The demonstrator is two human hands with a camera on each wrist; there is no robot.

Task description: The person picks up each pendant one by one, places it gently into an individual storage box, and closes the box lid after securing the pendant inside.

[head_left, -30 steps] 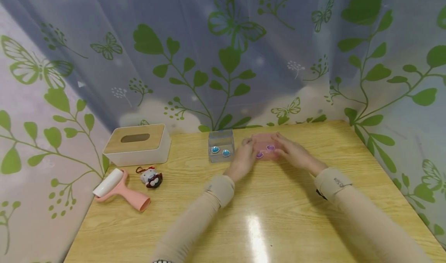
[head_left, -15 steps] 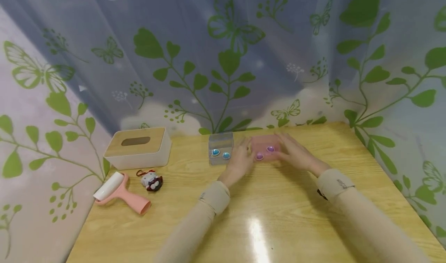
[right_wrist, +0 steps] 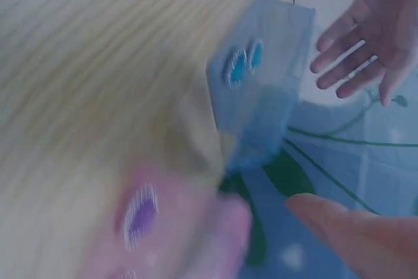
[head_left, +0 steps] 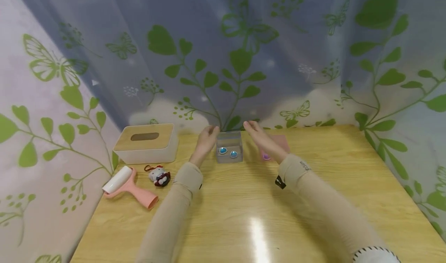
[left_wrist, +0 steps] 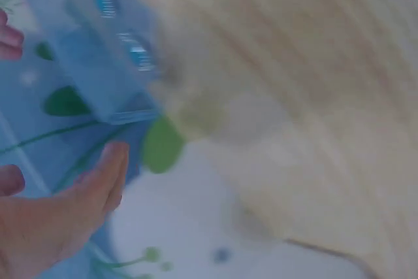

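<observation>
A see-through bluish box (head_left: pixel 223 159) stands at the table's back, two blue gems (head_left: pixel 234 154) with pale rims on its front. My left hand (head_left: pixel 205 143) is held just left of it. In the right wrist view that left hand (right_wrist: pixel 379 37) shows its palm with straight fingers. On the box's other side is my right hand (head_left: pixel 263 139), fingers extended and holding nothing. Right of the blue box sits a see-through pink box (head_left: pixel 282 140), partly hidden behind my right hand and wrist. A purple gem (right_wrist: pixel 140 217) shows on it in the right wrist view.
A white tissue box (head_left: pixel 144 156) with a wooden lid stands at the back left of the wooden table (head_left: pixel 230 216). Before it lie a small character charm (head_left: pixel 159 176) and a pink-handled lint roller (head_left: pixel 134 189). A patterned curtain (head_left: pixel 271 81) hangs behind the table.
Both hands have left the pink box and moved left, so they now flank the blue box. My left hand has crossed to the blue box's left side. Both boxes stay in place.
</observation>
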